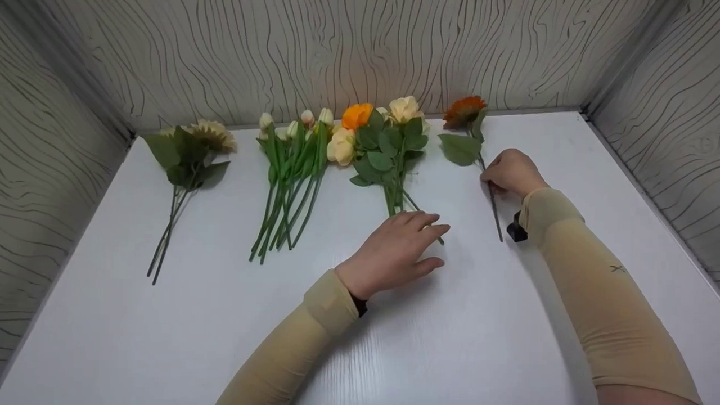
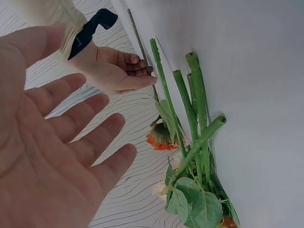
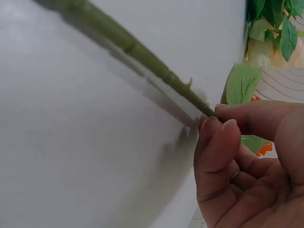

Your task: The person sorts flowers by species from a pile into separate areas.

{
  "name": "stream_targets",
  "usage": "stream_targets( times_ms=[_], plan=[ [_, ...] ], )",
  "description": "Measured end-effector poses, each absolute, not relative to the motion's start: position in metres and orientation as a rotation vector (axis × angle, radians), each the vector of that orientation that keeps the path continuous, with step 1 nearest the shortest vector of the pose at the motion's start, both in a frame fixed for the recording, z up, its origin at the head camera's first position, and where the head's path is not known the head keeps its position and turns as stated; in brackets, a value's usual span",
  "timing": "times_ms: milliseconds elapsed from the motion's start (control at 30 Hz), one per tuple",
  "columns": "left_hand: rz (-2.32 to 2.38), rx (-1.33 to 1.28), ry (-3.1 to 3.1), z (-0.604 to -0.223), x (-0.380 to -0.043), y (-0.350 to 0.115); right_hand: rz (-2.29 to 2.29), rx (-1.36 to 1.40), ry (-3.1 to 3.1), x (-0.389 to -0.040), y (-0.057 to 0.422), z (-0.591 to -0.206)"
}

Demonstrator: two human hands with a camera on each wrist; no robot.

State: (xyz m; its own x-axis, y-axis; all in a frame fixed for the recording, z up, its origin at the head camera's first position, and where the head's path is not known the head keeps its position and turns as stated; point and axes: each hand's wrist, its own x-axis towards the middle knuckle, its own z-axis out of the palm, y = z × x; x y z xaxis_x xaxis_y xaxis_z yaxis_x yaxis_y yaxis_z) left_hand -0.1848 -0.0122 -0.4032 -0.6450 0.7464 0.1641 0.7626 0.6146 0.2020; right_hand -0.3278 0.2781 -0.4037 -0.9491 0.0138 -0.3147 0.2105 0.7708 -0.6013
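Note:
My right hand (image 1: pixel 513 171) pinches the stem of an orange artificial flower (image 1: pixel 464 112) between thumb and fingertips. In the right wrist view the green stem (image 3: pixel 128 45) runs from the fingers (image 3: pixel 218 142) across the white surface. My left hand (image 1: pixel 396 250) hovers palm down over the lower stems of a rose bunch (image 1: pixel 382 152), its fingers spread and holding nothing. The left wrist view shows its open palm (image 2: pixel 52 142) beside the cut stem ends (image 2: pixel 192 85). That bunch has cream blooms and one orange bloom among green leaves; my left hand hides part of its stems.
A bunch of pale tulips (image 1: pixel 292 174) lies left of the roses on the white table (image 1: pixel 169 349). Farther left are cream flowers (image 1: pixel 208 138) with two crossed stems. A wood-grain patterned wall (image 1: pixel 281 56) stands along the back, with side walls left and right.

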Motion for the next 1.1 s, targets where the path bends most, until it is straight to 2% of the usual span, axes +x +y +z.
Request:
stream_targets(
  times_ms=[233,367,500,667,867,1100],
  plan=[
    [-0.522,-1.239,-2.773,-0.401,-0.187,-0.016,-1.239,0.226,2.624,-0.317,0.313,-0.391],
    [-0.706,-1.130,-2.769,-0.398,-0.189,-0.019,-1.486,0.201,2.600,-0.304,0.315,-0.381],
    [-0.993,-0.989,-2.759,-0.394,-0.189,-0.021,-1.850,0.119,2.500,-0.288,0.297,-0.372],
    [-1.482,-0.818,-2.728,-0.391,-0.192,-0.023,-2.196,-0.160,2.289,-0.265,0.259,-0.360],
    [-1.893,-0.690,-2.663,-0.390,-0.197,-0.025,-2.235,-0.404,2.145,-0.242,0.213,-0.352],
    [-2.104,-0.769,-2.566,-0.393,-0.201,-0.029,-2.191,-0.455,2.151,-0.230,0.191,-0.354]
  ],
)
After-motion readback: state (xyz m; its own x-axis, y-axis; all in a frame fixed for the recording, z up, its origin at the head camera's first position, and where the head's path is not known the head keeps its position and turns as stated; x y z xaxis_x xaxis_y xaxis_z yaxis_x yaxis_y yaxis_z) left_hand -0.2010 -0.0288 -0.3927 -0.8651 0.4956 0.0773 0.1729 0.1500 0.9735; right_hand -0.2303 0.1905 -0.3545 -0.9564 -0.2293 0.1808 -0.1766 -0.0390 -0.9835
